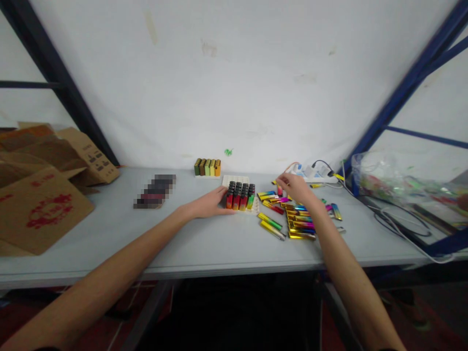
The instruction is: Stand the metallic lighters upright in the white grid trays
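Note:
A white tray (pixel 255 206) stands mid-table with rows of black-topped lighters (pixel 239 197) upright in it, red, orange and green. My left hand (pixel 210 202) grips the tray's left end, thumb along the front and fingers behind. To the right, my right hand (pixel 294 186) pinches a small red lighter (pixel 280 189) upright between its fingertips. Below and around that hand lie many loose shiny lighters (pixel 302 224) in gold, blue, purple and green. Some of these lie side by side in a stack, others are scattered towards the tray.
Behind stands a second block of green, yellow and orange lighters (pixel 207 167), near another white tray (pixel 236 180). A power strip (pixel 314 174) with cables lies by the wall. Cardboard boxes (pixel 47 209) fill the left; a blurred-out item (pixel 155 191) lies nearer. Plastic bags (pixel 380 178) lie right.

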### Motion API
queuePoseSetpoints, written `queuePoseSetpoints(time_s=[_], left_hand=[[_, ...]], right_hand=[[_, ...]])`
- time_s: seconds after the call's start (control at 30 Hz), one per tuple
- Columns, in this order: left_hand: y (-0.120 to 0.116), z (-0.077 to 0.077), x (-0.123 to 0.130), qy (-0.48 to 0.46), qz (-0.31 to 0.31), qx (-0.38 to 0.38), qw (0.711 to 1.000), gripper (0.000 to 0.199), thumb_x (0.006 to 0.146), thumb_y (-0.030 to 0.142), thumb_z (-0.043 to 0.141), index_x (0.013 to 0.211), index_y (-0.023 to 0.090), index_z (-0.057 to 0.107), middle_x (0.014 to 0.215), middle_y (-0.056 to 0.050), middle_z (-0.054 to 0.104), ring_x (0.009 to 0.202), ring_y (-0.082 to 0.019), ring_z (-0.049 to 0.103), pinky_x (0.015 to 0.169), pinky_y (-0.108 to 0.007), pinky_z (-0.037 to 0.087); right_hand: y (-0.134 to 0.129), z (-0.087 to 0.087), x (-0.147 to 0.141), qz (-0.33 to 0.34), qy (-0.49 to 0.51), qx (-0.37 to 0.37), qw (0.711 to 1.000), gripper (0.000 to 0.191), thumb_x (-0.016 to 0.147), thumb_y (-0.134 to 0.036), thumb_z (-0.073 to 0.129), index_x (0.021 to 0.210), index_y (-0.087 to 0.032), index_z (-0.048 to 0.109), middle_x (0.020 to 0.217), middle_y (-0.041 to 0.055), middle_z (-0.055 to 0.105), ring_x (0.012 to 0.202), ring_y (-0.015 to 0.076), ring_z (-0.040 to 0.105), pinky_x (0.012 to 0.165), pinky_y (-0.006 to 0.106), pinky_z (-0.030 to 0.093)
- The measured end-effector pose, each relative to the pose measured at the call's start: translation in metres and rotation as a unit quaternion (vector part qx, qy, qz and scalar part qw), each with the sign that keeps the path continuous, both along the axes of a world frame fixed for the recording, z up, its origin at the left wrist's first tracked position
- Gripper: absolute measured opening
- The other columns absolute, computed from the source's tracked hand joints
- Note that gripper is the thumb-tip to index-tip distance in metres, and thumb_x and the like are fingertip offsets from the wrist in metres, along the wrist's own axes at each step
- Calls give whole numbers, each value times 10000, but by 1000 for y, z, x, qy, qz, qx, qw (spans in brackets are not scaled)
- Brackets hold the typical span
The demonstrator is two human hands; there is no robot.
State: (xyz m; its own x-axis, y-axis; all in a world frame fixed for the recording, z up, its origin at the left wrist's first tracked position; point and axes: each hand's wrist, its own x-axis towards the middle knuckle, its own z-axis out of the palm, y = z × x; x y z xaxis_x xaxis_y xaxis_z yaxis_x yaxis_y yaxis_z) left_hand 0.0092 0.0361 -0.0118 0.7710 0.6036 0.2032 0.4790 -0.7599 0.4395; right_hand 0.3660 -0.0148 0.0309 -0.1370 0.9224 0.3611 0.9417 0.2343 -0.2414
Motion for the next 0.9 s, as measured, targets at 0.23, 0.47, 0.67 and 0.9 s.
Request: queuePoseSetpoints(time_s=[0.23,0.47,0.67,0.9], left_hand=[[-1,1,0,-3,-5,-9,1000,821,859,701,710,1446,162,509,1463,-173,555,1375,-352,542,1229,-474,402],[-1,0,0,-10,-5,-10,1000,819,850,719,711,1414,154,530,1438,-174,584,1362,-349,560,1202,-447,425],[-1,-1,0,-12,-7,-15,1000,800,849,703,721,1417,177,519,1441,-173,578,1359,-358,559,1185,-480,439],[-5,4,0,-13,2,-29,999,785,841,702,722,1384,164,543,1394,-169,603,1304,-360,595,1169,-478,457]], right_hand=[[45,-8,48,-52,-122,-103,986,387,1048,-204,467,1328,-57,690,1418,222,672,1312,289,640,1128,366,453],[39,-24,39,-23,-136,-131,982,429,939,-53,485,1233,-154,780,1302,151,757,1193,277,721,1058,350,522],[29,-12,63,-3,-71,-149,986,496,771,-25,592,1178,-193,823,1199,121,801,1110,300,752,1010,376,564],[38,-3,73,28,-72,-224,971,320,705,-167,796,1021,-194,839,1052,103,826,911,267,767,815,318,585]])
